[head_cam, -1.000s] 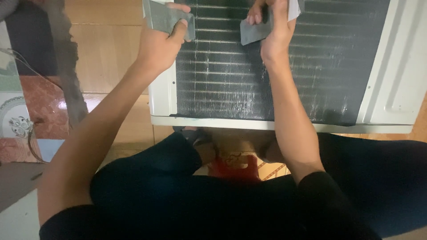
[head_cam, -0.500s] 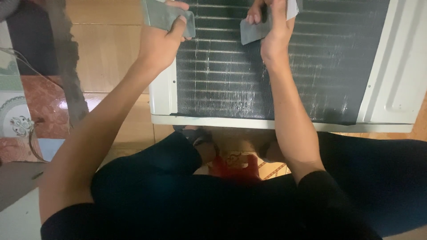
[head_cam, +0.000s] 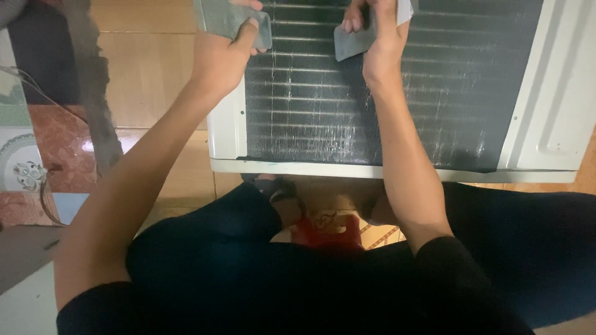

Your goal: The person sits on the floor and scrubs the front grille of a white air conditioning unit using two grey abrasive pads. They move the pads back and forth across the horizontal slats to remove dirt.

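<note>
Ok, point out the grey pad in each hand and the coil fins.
left grey pad (head_cam: 226, 17), head view, middle of pad
right grey pad (head_cam: 351, 43), head view, lower corner
coil fins (head_cam: 447, 93), head view, bare dark fins

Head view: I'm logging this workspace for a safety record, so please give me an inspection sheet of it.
Surface: wooden floor, with patterned tiles at the left.
Job's things: white air conditioner unit lying flat, dusty dark fin coil facing up; grey cloth; second grey piece.
Clutter: red patterned item under the unit's edge.
Hands: left hand grips the cloth; right hand holds the second piece against the fins.
Cables: thin wires at the left.
Surroundings: person's dark-clothed legs.
</note>
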